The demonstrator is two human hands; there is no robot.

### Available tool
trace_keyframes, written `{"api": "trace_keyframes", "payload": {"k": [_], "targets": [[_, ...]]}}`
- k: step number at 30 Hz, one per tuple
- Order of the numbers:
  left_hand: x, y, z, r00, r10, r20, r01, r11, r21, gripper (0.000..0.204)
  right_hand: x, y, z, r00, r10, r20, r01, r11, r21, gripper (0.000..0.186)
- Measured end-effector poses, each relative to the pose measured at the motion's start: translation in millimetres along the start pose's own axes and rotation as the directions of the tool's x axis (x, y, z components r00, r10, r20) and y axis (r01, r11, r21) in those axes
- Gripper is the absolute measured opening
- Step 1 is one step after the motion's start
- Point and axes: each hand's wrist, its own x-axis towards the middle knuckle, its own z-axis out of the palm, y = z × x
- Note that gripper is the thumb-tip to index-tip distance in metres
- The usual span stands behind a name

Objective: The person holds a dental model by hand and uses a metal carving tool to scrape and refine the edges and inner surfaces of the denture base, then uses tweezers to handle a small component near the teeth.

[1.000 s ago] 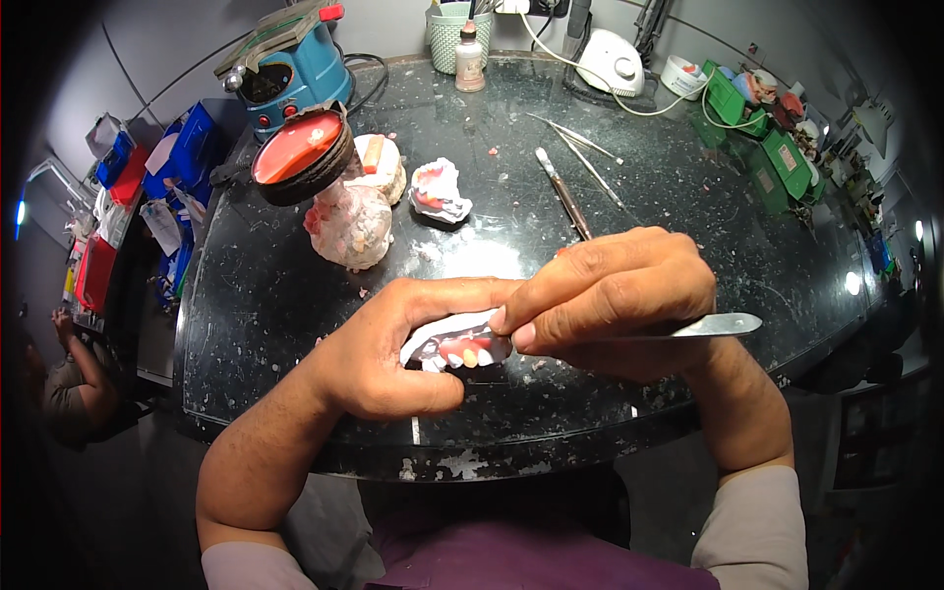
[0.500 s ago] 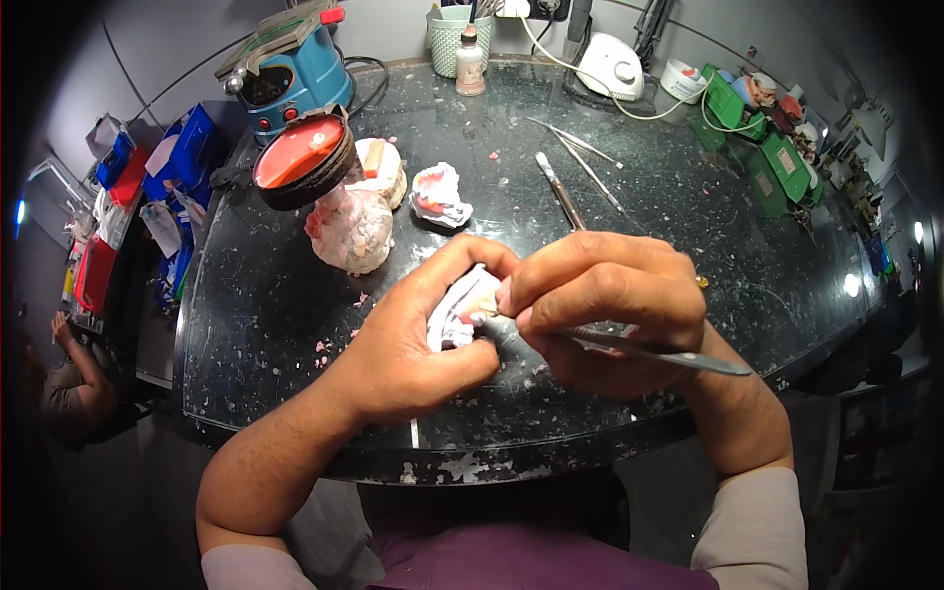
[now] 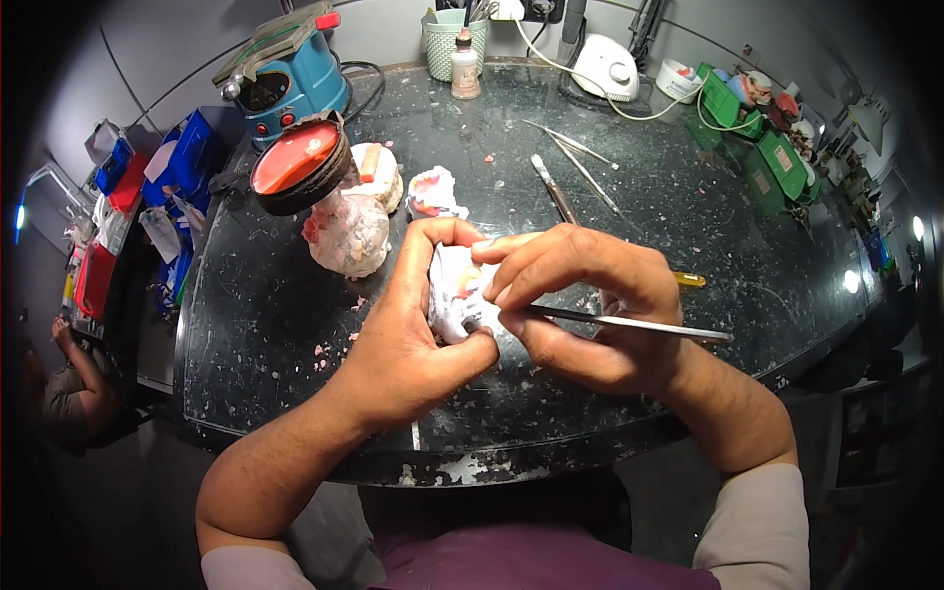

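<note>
My left hand is wrapped round a white dental cast with pinkish-red and ivory patches on it, held low over the black bench. My right hand grips a slim metal spatula, its blade end sticking out to the right, while its fingertips rest at the cast's right side, partly hiding it. Just beyond my hands lie another small white-and-pink cast and a brush-like tool. To their left are a plaster lump, a round dish of red wax and a plaster block with a pink bar.
A blue machine, a bottle, a pale cup and a white device line the back. Thin tools lie right of centre. Green bins and blue bins flank the bench. Another person is far left.
My left hand and the cast have moved up and turned so the cast stands more lengthwise, away from me. My right fingers have shifted with it; the spatula's outer end dipped, then rose slightly.
</note>
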Motion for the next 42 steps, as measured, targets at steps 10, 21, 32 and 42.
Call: {"api": "trace_keyframes", "payload": {"k": [10, 21, 32, 42], "targets": [[0.7, -4.6, 1.1, 0.999, 0.033, -0.016, -0.033, 0.999, -0.014, 0.065, -1.8, 0.4, 1.6, 0.999, 0.051, 0.008, -0.05, 0.997, -0.052, 0.02], [0.5, -1.9, 0.7, 1.0, 0.02, -0.013, -0.02, 1.0, -0.012, 0.068, 0.6, -1.1, 0.0, 1.0, 0.018, 0.024, -0.017, 0.999, -0.046, 0.02], [0.4, 2.4, -1.3, 1.0, -0.03, 0.009, 0.031, 0.997, -0.067, 0.068, 0.1, 2.1, -1.8, 0.999, 0.017, 0.033, -0.017, 1.0, 0.008, 0.022], [1.6, -2.2, -2.4, 1.0, -0.003, -0.007, 0.002, 0.998, -0.059, 0.07, 2.3, 2.3, -2.3, 0.998, 0.004, 0.067, -0.004, 1.0, -0.002, 0.022]]}}
